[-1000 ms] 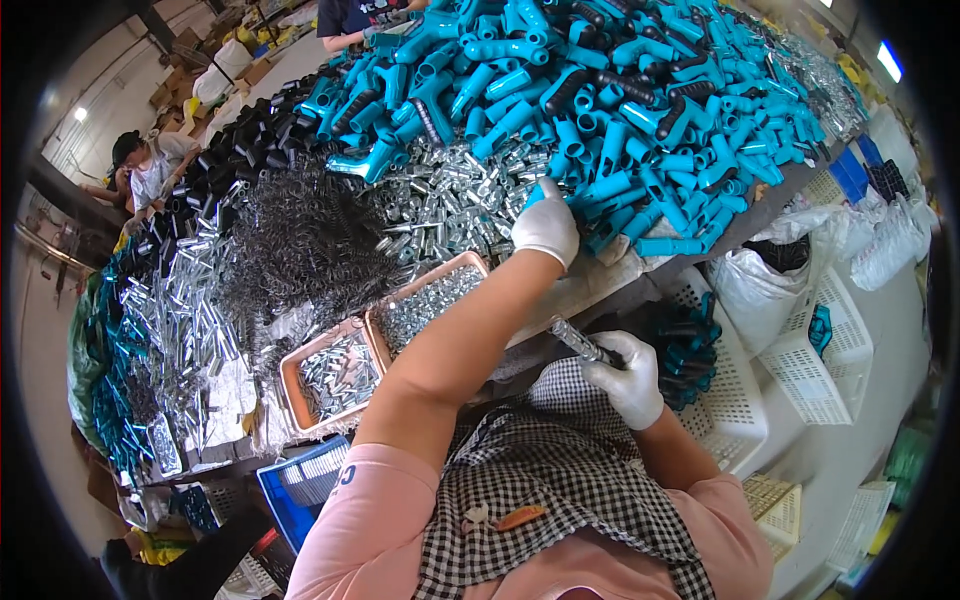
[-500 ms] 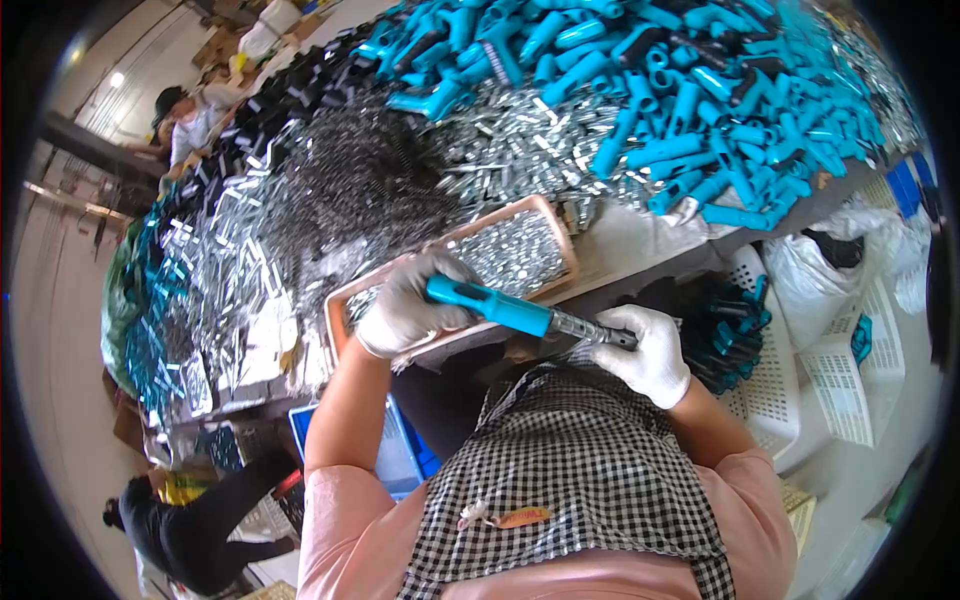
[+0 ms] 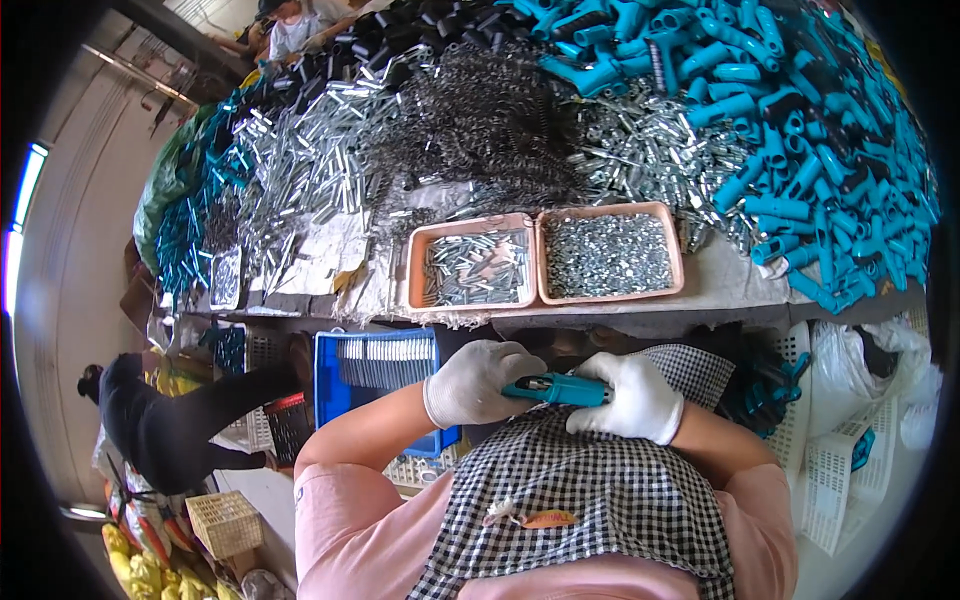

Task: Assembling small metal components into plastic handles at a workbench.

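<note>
A teal plastic tool handle (image 3: 572, 390) lies level between my two gloved hands, just in front of my checked apron. On its side is a dark slot with a bit of metal inside. My left hand (image 3: 482, 384) is closed round its left end. My right hand (image 3: 632, 397) grips the right end, and its palm and fingers hide whatever is at that end. Beyond my hands, on the table, stand two peach trays: a left tray (image 3: 416, 268) of short metal pins and a right tray (image 3: 612, 298) of tiny metal pieces.
Behind the trays are heaps of dark springs (image 3: 480, 120), metal tubes (image 3: 320, 160) and teal handles (image 3: 800, 150). A blue crate (image 3: 325, 375) stands below the table edge at left. Black-and-teal parts (image 3: 765, 395) lie at right. One person (image 3: 170, 420) bends at left; another (image 3: 295, 30) sits far back.
Both hands have come down toward my apron with the handle, which is now nearly level. The metal shaft at its right end no longer shows. The view has turned, uncovering both trays.
</note>
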`<action>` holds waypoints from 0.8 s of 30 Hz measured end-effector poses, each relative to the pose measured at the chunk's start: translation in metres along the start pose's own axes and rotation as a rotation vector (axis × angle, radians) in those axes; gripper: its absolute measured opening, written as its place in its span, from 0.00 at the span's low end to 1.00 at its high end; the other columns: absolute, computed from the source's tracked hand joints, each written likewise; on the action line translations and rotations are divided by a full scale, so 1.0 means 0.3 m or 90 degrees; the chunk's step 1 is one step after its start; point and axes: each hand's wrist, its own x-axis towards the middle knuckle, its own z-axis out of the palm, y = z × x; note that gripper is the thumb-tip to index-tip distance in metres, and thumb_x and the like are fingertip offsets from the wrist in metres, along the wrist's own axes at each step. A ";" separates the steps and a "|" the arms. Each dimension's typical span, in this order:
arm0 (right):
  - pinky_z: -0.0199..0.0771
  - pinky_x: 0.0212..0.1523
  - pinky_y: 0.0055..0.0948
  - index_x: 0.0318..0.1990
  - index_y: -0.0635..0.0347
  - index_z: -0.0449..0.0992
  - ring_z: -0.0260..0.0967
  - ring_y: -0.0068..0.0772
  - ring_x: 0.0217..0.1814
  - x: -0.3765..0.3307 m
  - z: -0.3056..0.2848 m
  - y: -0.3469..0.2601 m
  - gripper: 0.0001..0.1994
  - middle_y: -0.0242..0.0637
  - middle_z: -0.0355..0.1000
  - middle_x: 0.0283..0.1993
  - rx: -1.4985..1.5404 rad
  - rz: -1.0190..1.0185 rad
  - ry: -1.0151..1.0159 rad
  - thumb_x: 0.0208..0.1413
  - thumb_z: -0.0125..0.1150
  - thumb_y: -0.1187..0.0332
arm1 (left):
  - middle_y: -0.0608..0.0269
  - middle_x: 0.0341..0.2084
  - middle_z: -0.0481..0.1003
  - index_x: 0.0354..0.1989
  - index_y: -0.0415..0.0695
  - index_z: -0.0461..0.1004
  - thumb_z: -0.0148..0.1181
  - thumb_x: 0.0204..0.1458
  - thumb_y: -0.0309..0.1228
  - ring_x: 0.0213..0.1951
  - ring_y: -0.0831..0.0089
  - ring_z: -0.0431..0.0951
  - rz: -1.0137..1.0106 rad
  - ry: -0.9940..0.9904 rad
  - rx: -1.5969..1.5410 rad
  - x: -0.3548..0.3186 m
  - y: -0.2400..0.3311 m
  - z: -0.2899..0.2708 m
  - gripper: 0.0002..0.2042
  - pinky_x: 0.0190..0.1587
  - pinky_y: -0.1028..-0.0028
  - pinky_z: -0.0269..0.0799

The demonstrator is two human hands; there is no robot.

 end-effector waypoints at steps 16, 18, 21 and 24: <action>0.74 0.31 0.38 0.37 0.60 0.79 0.75 0.52 0.30 0.148 0.014 0.053 0.16 0.49 0.75 0.28 0.001 0.065 0.099 0.45 0.73 0.59 | 0.48 0.28 0.77 0.42 0.43 0.73 0.60 0.52 0.31 0.34 0.49 0.79 -0.247 0.110 0.330 0.159 -0.468 -0.113 0.11 0.38 0.55 0.73; 0.74 0.32 0.38 0.38 0.60 0.80 0.75 0.51 0.30 0.147 0.006 0.055 0.16 0.48 0.75 0.28 -0.012 0.058 0.099 0.45 0.73 0.60 | 0.44 0.29 0.77 0.45 0.41 0.71 0.57 0.53 0.29 0.35 0.47 0.79 -0.307 0.043 0.296 0.177 -0.549 -0.117 0.12 0.38 0.55 0.73; 0.74 0.32 0.38 0.37 0.59 0.80 0.76 0.51 0.31 0.142 0.005 0.052 0.16 0.47 0.76 0.29 -0.051 0.031 0.126 0.44 0.73 0.61 | 0.41 0.30 0.78 0.55 0.32 0.66 0.53 0.53 0.29 0.35 0.47 0.79 -0.315 -0.023 0.351 0.183 -0.605 -0.107 0.21 0.37 0.55 0.73; 0.75 0.32 0.39 0.38 0.61 0.80 0.76 0.50 0.31 0.134 0.016 0.045 0.18 0.47 0.76 0.30 -0.091 0.018 0.133 0.43 0.73 0.59 | 0.45 0.30 0.79 0.61 0.28 0.61 0.48 0.51 0.27 0.33 0.53 0.81 -0.330 -0.126 0.452 0.180 -0.587 -0.103 0.27 0.36 0.60 0.76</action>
